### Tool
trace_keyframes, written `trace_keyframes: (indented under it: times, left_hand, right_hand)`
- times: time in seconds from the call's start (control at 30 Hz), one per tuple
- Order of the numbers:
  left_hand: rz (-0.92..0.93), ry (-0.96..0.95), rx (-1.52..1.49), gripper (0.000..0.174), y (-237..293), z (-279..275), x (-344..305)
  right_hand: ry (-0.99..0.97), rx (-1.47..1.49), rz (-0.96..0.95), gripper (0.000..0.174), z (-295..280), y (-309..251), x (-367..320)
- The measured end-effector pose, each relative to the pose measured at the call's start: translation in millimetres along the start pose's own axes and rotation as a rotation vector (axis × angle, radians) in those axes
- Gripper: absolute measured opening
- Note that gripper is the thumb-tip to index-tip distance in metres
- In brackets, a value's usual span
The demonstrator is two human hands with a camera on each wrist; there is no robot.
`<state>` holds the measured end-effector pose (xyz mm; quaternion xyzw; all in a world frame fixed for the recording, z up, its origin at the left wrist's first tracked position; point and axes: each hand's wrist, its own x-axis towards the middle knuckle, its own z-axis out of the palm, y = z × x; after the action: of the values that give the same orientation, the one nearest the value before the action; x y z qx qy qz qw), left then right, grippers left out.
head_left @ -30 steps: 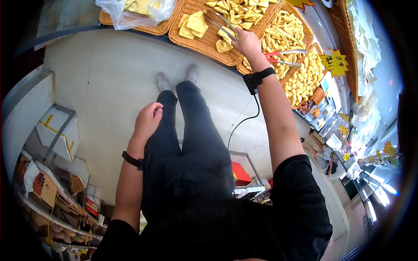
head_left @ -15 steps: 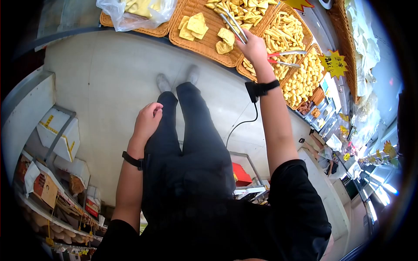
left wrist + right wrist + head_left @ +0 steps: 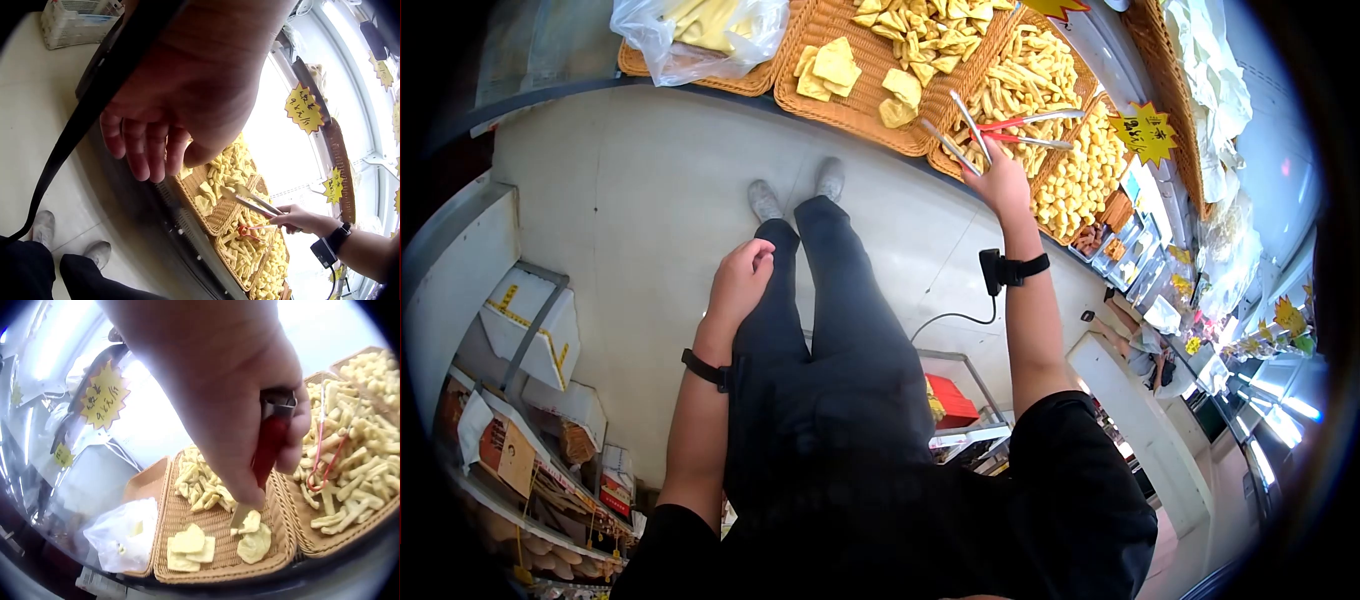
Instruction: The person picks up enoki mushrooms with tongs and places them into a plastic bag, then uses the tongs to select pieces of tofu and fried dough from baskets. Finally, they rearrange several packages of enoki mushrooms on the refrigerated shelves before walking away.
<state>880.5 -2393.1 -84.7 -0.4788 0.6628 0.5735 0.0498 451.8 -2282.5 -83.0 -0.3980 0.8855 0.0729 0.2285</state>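
My right hand [image 3: 1005, 188] grips metal tongs [image 3: 968, 119], whose two arms stand spread with nothing between their tips in the head view. Their red handle [image 3: 270, 447] shows inside the fist in the right wrist view. Nearby is a wicker basket [image 3: 855, 112] holding square yellow slices [image 3: 835, 68], a small group of pale yellow pieces [image 3: 902, 92] and a heap of folded pieces [image 3: 930, 35]. Red-handled tongs [image 3: 320, 481] lie on strip-shaped pieces [image 3: 362, 469] in the adjoining basket. My left hand [image 3: 740, 278] hangs over the thigh, fingers loosely curled, holding nothing.
A plastic bag [image 3: 700, 40] of yellow pieces sits on the basket at the left. Nugget-shaped pieces [image 3: 1085, 180] fill a basket at the right, near a yellow star price sign [image 3: 1145, 133]. White boxes [image 3: 530, 320] and a shelf stand at the left.
My right hand has drawn back toward the body and to the right, bringing the tongs away from the small group of pieces. The left hand has stayed at the thigh.
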Motion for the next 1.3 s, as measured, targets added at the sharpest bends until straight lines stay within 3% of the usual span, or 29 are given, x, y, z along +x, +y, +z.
trace_keyframes:
  times: [0.03,0.27,0.43,0.53,0.63,0.77,0.87,0.9,1.0,1.03,1.2,1.27,1.3]
  left_hand:
    - [0.004,0.002,0.006,0.016,-1.6,-1.4,0.0]
    - [-0.017,0.013,0.019,0.016,-7.1,-5.8,-3.5]
    - [0.002,0.048,0.003,0.016,-4.8,-12.2,-7.1]
    - [-0.004,0.046,-0.005,0.016,-7.9,-12.6,-7.5]
    - [-0.002,0.045,-0.005,0.015,-8.6,-12.5,-8.2]
    - [-0.005,0.029,-0.003,0.015,-10.5,-6.9,-8.6]
    - [0.002,0.026,0.002,0.015,-6.5,-5.1,-8.5]
    - [0.005,0.028,0.009,0.015,-3.9,-6.4,-8.8]
    - [0.006,0.033,-0.009,0.016,0.7,-12.3,-7.9]
    - [0.001,0.036,-0.002,0.016,-0.2,-14.1,-7.5]
    - [-0.02,0.022,0.009,0.016,-5.6,-18.4,-3.0]
    - [-0.023,0.01,0.016,0.016,-7.9,-17.5,-3.1]
    - [-0.025,0.002,0.022,0.016,-8.8,-16.5,-2.5]
  right_hand:
    - [-0.129,-0.037,0.054,0.069,-1.4,-2.0,-3.8]
    - [-0.073,-0.014,-0.001,0.063,37.0,6.1,11.8]
    - [-0.117,0.095,0.029,0.044,22.1,-9.3,12.5]
    - [-0.136,0.238,0.068,0.044,24.9,-6.3,6.2]
    - [-0.099,0.342,0.072,0.043,21.2,-19.2,-10.6]
    - [0.071,0.459,-0.068,0.042,51.7,-50.9,-28.1]
    - [0.027,0.334,-0.028,0.046,85.6,-70.7,-28.6]
    - [-0.032,0.266,0.029,0.055,91.2,-76.1,-28.0]
    - [0.008,0.374,0.016,0.065,85.6,-75.7,-34.0]
    - [-0.07,0.408,0.077,0.071,76.7,-72.0,-33.9]
    - [-0.117,0.57,0.329,0.074,45.5,-40.9,-39.7]
    - [-0.222,0.491,0.394,0.075,34.8,-38.4,-36.6]
    - [-0.196,0.423,0.331,0.074,44.9,-33.0,-33.5]
